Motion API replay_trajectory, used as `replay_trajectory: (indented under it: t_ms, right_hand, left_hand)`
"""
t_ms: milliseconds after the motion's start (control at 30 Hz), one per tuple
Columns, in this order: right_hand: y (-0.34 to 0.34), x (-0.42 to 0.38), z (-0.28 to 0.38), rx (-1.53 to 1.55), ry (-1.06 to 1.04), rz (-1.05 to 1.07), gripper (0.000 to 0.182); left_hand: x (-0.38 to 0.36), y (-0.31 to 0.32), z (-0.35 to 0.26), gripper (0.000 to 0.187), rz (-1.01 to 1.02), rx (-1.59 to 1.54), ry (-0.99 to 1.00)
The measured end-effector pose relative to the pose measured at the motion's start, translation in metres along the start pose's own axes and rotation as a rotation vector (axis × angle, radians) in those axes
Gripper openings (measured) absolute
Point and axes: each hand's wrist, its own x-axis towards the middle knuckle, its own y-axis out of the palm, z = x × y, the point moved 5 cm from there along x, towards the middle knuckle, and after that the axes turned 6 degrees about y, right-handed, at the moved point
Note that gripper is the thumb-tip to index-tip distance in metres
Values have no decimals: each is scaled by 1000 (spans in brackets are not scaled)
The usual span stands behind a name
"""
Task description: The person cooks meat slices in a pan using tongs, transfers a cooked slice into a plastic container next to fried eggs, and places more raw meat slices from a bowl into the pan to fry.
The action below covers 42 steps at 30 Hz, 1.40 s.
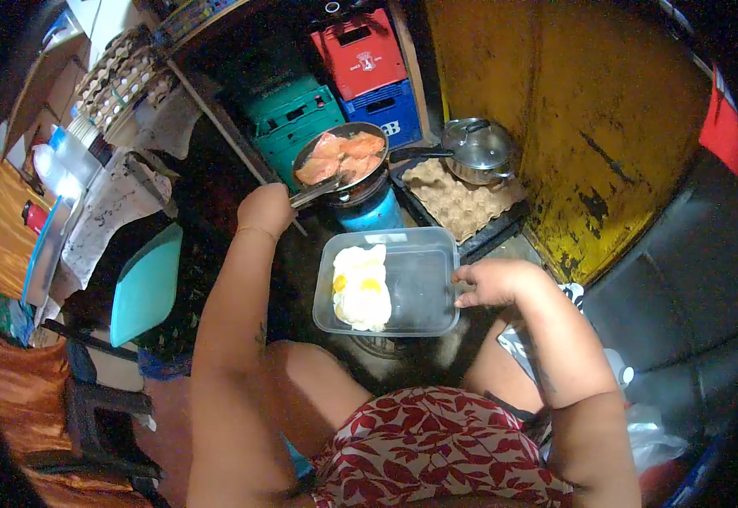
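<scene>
My left hand [265,209] is closed around the handle of a metal spatula [310,195]. The far end of the spatula rests in a frying pan [384,142], against several orange-pink slices of meat [344,157]. The pan sits on a stove with a blue body [367,213]. In front of me is a clear plastic container [424,322] with fried eggs [362,292] along its left side. My right hand [494,284] pinches the right rim of that container, thumb and fingers on either side of the edge.
A lidded pot [477,148] and egg-carton cardboard [454,199] lie right of the pan. Behind stand red [356,55], blue [383,110] and green crates [297,123]. Stacked egg trays [119,76] and a turquoise plastic lid [145,284] are at left. A yellow panel [572,110] borders the right.
</scene>
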Motion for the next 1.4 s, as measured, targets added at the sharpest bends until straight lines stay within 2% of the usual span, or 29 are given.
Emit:
replay_trajectory:
  t_ms: [200,267,567,733,967,1200,1267,1300,1333,1367,1400]
  right_hand:
    - [1,-1,-2,23,-5,3,63]
    - [1,0,-3,19,8,1,63]
    - [1,3,-1,13,-15,-2,63]
    - [-2,1,2,-30,0,-24,61]
    - [-1,-1,-1,3,-28,-17,60]
    - [-3,-5,-1,9,-15,-16,59]
    - [-2,-3,-2,17,-20,-11,59]
    - [0,-1,-4,18,-16,-10,59]
    - [0,0,-4,15,-11,-10,60]
    - [0,0,-4,10,-12,-7,60]
    - [-2,-2,-2,17,-9,-1,60]
  left_hand:
    - [-6,-12,20,18,-137,18,-31]
    - [-8,-14,25,19,-155,128,-20]
    - [2,-24,8,21,-67,270,57]
    - [-1,-8,-11,24,-31,242,-9]
    - [6,22,11,26,-86,180,-87]
    - [0,1,31,27,-174,152,-97]
    - [-3,-7,37,22,-135,130,-118]
    - [-7,-15,38,20,-179,129,-81]
    - [-12,-23,37,21,-225,126,-46]
    - [-11,-28,41,29,-171,87,-106]
    - [-10,-29,45,29,-170,85,-112]
